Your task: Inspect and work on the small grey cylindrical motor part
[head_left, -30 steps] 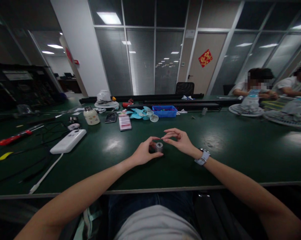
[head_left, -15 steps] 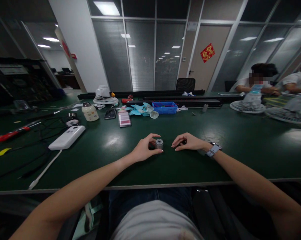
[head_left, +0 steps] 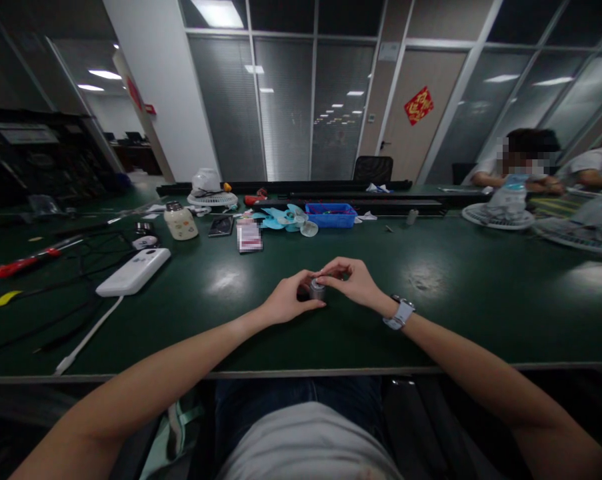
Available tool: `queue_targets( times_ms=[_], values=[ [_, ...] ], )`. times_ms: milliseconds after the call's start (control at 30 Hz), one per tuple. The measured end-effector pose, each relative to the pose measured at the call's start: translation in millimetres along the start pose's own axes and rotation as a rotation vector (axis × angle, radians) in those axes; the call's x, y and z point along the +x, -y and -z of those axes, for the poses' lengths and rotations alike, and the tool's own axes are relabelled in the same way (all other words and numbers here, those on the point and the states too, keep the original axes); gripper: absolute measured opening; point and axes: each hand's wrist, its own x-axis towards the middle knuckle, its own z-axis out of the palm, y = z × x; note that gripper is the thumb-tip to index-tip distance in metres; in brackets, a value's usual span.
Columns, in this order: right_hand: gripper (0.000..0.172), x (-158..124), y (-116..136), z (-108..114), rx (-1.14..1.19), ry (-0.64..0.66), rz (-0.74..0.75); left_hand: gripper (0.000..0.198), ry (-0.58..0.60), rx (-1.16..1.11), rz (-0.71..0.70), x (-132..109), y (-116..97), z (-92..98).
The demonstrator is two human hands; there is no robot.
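A small silver metal cylinder, looking like a small motor [head_left: 317, 292], stands upright on the green table in front of me. My left hand [head_left: 291, 297] is curled around it from the left, thumb at the near side and fingers at the far side. Over its top comes my right hand [head_left: 349, 279], thumb and fingers pinched together at the upper rim. Something pale shows on the top face under those fingertips. Whether the right fingers grip a small part is hidden.
On the left lie a white power strip [head_left: 133, 272], dark cables and a red-handled screwdriver [head_left: 27, 265]. A cream bottle [head_left: 181, 223], phone [head_left: 221, 226], blue fan blades [head_left: 282, 217] and blue tray [head_left: 331, 215] stand further back. Fan parts [head_left: 499, 216] and two people are at right.
My right hand has moved left from beside the motor onto its top. My left hand stays around the motor, which has hardly moved.
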Motion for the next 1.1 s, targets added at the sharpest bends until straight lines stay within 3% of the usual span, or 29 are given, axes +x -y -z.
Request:
queue_targets(
  times_ms=[367, 767, 1100],
  values=[
    [0.025, 0, -6, -3, -0.014, -0.065, 0.03, 0.053, 0.002, 0.024, 0.007, 0, -3, 1.2],
    [0.025, -3, 1, -4, 0.025, 0.047, 0.011, 0.045, -0.001, 0.045, 0.002, 0, -5, 1.3],
    [0.031, -4, -12, 0, 0.032, -0.108, -0.011, 0.045, -0.004, 0.061, -0.02, 0, -4, -0.1]
  ],
)
